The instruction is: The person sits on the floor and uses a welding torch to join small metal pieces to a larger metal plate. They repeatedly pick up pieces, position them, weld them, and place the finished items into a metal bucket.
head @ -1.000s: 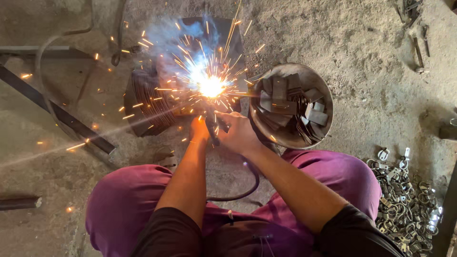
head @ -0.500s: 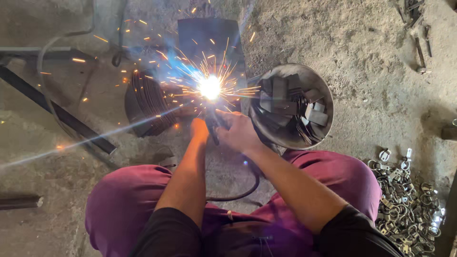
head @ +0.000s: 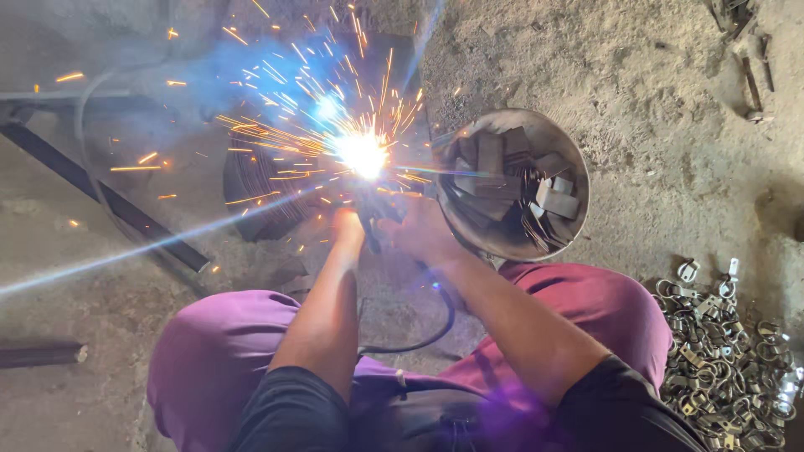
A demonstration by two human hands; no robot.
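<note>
Sparks now spray wider and up-left than before; hands unmoved. Left hand (head: 345,230) and right hand (head: 419,234), fingers curled, grip the dark welding electrode holder (head: 374,219) below the white arc (head: 362,154), beside a round metal bowl of steel offcuts (head: 512,184). Heap of metal rings (head: 729,343) lies right.

Left hand (head: 346,228) and right hand (head: 419,233) closed together on a dark welding holder (head: 374,224), white arc (head: 363,153) with orange sparks just beyond them, metal bowl (head: 563,159) of steel offcuts beside right hand, heap of metal rings (head: 729,343) on the floor well apart to its right
</note>
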